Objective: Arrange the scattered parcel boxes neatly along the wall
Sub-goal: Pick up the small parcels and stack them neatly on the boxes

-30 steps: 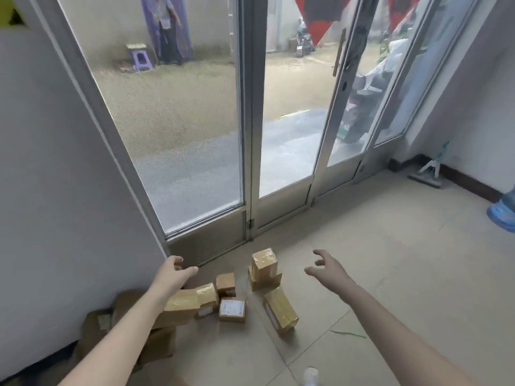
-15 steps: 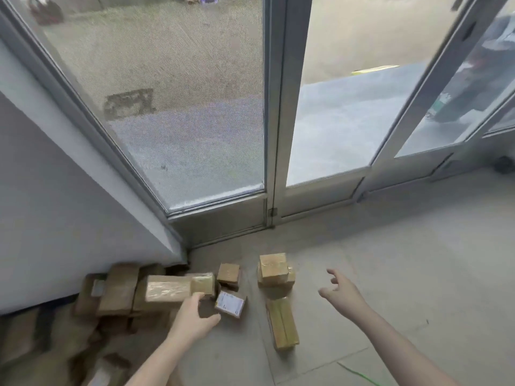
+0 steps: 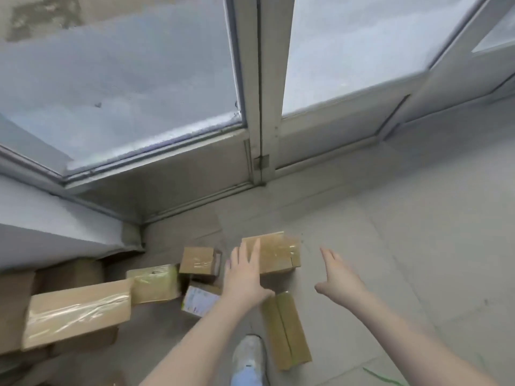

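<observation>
Flanking a taped box (image 3: pixel 278 254) on the floor (image 3: pixel 390 246): left hand (image 3: pixel 245 280) and right hand (image 3: pixel 340 280), both flat-fingered, grasping nothing; left fingers (image 3: pixel 254 249) overlap its edge. More boxes (image 3: pixel 78 313) lie scattered toward the wall (image 3: pixel 41 227).

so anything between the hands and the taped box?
Nothing visible. The left hand is at the left edge of the taped box; only bare floor lies between the right hand and its right side.
</observation>
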A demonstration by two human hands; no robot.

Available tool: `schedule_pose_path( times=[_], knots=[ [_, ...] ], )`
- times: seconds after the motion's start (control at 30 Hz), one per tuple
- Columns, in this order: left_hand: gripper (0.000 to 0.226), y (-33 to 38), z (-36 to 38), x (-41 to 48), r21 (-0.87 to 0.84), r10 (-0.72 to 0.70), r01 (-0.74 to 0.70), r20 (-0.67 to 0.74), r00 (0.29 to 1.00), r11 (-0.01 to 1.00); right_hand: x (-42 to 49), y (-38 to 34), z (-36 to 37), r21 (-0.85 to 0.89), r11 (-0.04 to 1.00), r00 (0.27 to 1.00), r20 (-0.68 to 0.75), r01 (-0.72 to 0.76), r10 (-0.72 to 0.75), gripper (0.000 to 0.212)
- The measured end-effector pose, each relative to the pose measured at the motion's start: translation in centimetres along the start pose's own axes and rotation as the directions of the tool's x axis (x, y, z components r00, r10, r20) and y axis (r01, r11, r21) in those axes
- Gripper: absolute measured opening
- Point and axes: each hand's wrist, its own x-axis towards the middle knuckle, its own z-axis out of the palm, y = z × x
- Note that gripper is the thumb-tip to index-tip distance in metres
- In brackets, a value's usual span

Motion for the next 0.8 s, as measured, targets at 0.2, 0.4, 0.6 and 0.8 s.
schedule_pose_path(
  times=[0.2,0.4,0.6,0.8],
  knots=[
    [0.136,-2.1,5.0,11.6,0.313,0.193,-0.189,0.018,0.981,0.931,13.6,1.9,8.4,-0.264,0.963,0.998,0.051,0.047,-0.035,0.108],
    [0.127,-4.4,8.3,13.8,0.186,0.343,-0.316,-0.138,0.929,0.930,21.5,2.1,12.7,-0.474,0.864,0.985,0.091,0.172,-0.146,0.116],
    [0.123,-4.8,9.1,13.4,0.163,0.369,-0.345,-0.150,0.917,0.924,21.8,1.4,13.7,-0.432,0.881,0.975,-0.019,0.193,-0.223,0.083],
    [0.122,-7.9,5.7,8.5,-0.152,0.030,-0.067,-0.236,0.971,0.986,15.6,1.4,10.9,-0.324,0.941,0.987,-0.085,0.100,-0.134,0.106]
  ],
)
